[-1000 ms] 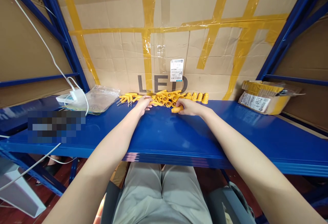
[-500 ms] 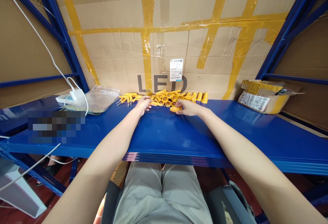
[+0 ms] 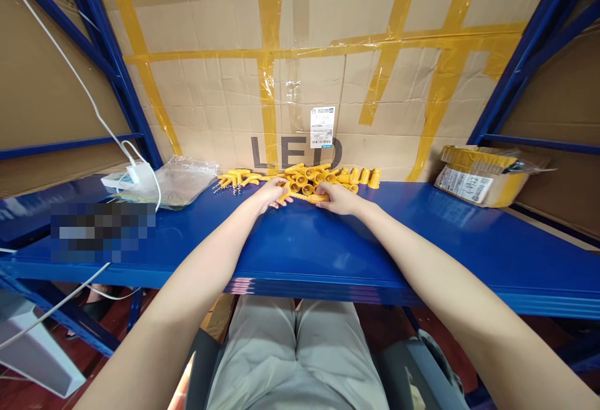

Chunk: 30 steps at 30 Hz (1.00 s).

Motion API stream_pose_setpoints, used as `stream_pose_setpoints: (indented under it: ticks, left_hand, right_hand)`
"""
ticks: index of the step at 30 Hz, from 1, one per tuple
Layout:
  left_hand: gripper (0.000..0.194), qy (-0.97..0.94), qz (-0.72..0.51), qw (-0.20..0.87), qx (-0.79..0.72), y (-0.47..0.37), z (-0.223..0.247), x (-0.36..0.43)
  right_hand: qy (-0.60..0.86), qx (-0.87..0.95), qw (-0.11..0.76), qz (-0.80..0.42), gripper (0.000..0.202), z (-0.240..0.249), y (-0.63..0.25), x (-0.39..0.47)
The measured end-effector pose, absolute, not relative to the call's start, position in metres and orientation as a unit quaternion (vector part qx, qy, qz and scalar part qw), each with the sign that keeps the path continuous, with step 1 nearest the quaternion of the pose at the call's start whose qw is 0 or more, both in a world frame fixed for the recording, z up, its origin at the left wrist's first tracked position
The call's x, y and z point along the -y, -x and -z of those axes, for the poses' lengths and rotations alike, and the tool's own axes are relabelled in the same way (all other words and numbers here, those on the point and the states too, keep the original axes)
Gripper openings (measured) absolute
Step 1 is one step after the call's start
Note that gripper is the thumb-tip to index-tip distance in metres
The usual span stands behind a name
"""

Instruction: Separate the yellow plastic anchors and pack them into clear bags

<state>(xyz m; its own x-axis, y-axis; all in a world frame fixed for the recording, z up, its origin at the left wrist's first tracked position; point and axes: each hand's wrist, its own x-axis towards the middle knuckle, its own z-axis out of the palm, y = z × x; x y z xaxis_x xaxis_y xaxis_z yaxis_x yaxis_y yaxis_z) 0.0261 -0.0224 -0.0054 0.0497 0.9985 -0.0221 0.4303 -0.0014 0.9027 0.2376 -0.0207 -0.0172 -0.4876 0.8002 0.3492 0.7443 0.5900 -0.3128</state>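
My left hand point(image 3: 273, 195) is closed on the yellow handle of a corkscrew point(image 3: 285, 196), whose thin screw points to the right. My right hand point(image 3: 338, 199) pinches a yellow hollow plastic cap point(image 3: 317, 198) lying on its side. Screw tip and cap are at or very near each other; I cannot tell whether the tip is inside. Just behind both hands lies a heap of yellow hollow caps point(image 3: 308, 177), many with their mouths facing me. Left of my left hand are several yellow corkscrews point(image 3: 237, 177) with bare metal spirals.
A blue metal shelf point(image 3: 300, 241) forms the worktop, backed by a taped cardboard sheet point(image 3: 210, 97). Clear plastic bags point(image 3: 187, 179) and a white plug with a cable point(image 3: 138, 175) lie left. An open cardboard box point(image 3: 482, 179) stands right. A blurred-out patch covers something at left.
My left hand has come nearer and to the right, bringing the corkscrew clear of the heap. My right hand has turned the cap toward it, and the two pieces now line up.
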Motion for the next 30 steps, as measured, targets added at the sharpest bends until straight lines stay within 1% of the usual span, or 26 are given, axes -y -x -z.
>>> stream_pose_setpoints:
  ticks: [2, 4, 6, 8, 11, 13, 16, 20, 26, 30]
  left_hand:
    - [0.051, -0.696, -0.311, 0.297, -0.574, -0.026, 0.007, 0.025]
    - [0.054, -0.773, -0.259, 0.191, -0.547, -0.025, 0.008, 0.027]
    - [0.048, -0.819, -0.199, 0.123, -0.524, -0.022, 0.006, 0.029]
    - [0.037, -0.836, -0.152, 0.091, -0.518, -0.02, 0.004, 0.031]
    - [0.022, -0.834, -0.133, 0.08, -0.529, -0.02, 0.003, 0.032]
    - [0.017, -0.825, -0.14, 0.096, -0.539, -0.02, 0.004, 0.031]
    - [0.015, -0.817, -0.151, 0.126, -0.542, -0.022, 0.007, 0.03]
    - [0.015, -0.823, -0.148, 0.11, -0.537, -0.023, 0.01, 0.029]
    - [0.013, -0.827, -0.178, 0.105, -0.523, -0.023, 0.012, 0.027]
    - [0.012, -0.828, -0.18, 0.118, -0.518, -0.023, 0.013, 0.027]
  right_hand:
    - [0.443, 0.866, 0.225, -0.05, 0.018, 0.021, -0.238, 0.018]
    - [0.439, 0.867, 0.23, -0.052, 0.019, 0.025, -0.24, 0.015]
    - [0.436, 0.865, 0.241, -0.064, 0.02, 0.027, -0.243, 0.013]
    - [0.432, 0.861, 0.253, -0.085, 0.021, 0.027, -0.245, 0.011]
    - [0.412, 0.861, 0.265, -0.135, 0.02, 0.025, -0.246, 0.01]
    - [0.395, 0.862, 0.27, -0.169, 0.019, 0.023, -0.247, 0.01]
    - [0.394, 0.859, 0.27, -0.185, 0.019, 0.021, -0.246, 0.012]
    - [0.418, 0.849, 0.272, -0.177, 0.019, 0.019, -0.244, 0.015]
    - [0.442, 0.778, 0.306, -0.326, 0.02, 0.013, -0.241, 0.023]
    - [0.457, 0.774, 0.282, -0.336, 0.023, 0.014, -0.241, 0.025]
